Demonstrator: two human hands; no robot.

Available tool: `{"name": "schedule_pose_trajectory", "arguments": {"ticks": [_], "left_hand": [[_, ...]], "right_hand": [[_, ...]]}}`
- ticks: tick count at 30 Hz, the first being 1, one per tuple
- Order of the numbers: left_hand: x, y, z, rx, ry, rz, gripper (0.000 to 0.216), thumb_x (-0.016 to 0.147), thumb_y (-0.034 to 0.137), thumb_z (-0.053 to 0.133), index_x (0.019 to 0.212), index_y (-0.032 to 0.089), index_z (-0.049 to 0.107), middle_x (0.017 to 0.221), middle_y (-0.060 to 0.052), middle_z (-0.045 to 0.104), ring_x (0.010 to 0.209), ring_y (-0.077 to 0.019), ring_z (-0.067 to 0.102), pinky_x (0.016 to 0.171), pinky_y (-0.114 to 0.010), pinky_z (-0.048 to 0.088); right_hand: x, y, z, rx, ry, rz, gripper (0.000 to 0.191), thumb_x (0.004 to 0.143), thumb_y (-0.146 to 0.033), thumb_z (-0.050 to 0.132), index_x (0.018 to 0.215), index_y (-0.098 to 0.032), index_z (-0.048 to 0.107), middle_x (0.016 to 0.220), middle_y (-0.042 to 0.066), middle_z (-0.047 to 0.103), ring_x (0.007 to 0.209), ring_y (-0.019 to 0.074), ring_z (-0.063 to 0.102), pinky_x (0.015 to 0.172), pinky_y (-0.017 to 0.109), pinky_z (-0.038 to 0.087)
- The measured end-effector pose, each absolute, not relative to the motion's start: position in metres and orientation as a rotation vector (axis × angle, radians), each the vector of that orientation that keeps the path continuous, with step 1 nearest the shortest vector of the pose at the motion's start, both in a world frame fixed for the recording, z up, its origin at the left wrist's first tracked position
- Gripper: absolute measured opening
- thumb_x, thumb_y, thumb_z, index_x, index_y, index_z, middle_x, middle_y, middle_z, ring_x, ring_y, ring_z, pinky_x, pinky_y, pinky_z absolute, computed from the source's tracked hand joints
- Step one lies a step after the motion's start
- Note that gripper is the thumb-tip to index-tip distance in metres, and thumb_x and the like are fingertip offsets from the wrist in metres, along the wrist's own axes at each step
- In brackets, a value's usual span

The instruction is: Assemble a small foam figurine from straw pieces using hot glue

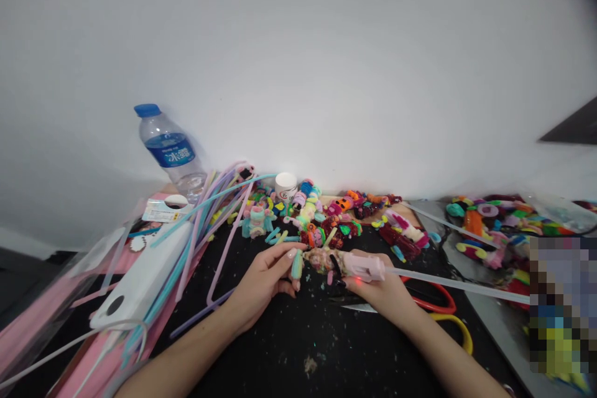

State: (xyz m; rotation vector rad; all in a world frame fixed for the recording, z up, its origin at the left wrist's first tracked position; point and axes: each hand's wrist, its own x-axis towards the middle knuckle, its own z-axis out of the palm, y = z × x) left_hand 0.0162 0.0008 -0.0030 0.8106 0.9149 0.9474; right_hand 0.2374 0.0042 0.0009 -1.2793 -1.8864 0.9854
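Note:
My left hand [265,280] pinches a small teal fuzzy piece [296,264] between thumb and fingers, next to a small multicoloured fuzzy figure [321,258]. My right hand [373,289] grips a pink glue gun [366,268] whose nozzle end meets that figure. A clear glue stick [457,285] trails from the back of the gun to the right. Both hands rest over a black mat [298,348] speckled with scraps.
Piles of coloured pipe-cleaner pieces [326,217] lie along the wall, with more in a clear bag [504,224] at right. Long pastel pipe cleaners [209,224], a water bottle [170,152], a white jar [285,185] and red and yellow scissors [438,308] are nearby.

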Motion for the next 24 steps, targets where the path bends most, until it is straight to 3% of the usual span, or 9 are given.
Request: {"name": "schedule_pose_trajectory", "arguments": {"ticks": [24], "left_hand": [[0.0149, 0.0016, -0.0015, 0.812, 0.921, 0.979, 0.033, 0.078, 0.036, 0.065, 0.105, 0.017, 0.064, 0.07, 0.001, 0.056, 0.054, -0.0088, 0.056, 0.052, -0.02, 0.047]], "right_hand": [[0.2373, 0.0037, 0.0017, -1.246, -2.002, 0.945, 0.023, 0.071, -0.027, 0.063, 0.058, -0.018, 0.045, 0.055, -0.005, 0.042, 0.051, 0.0084, 0.037, 0.046, 0.02, 0.029]]}}
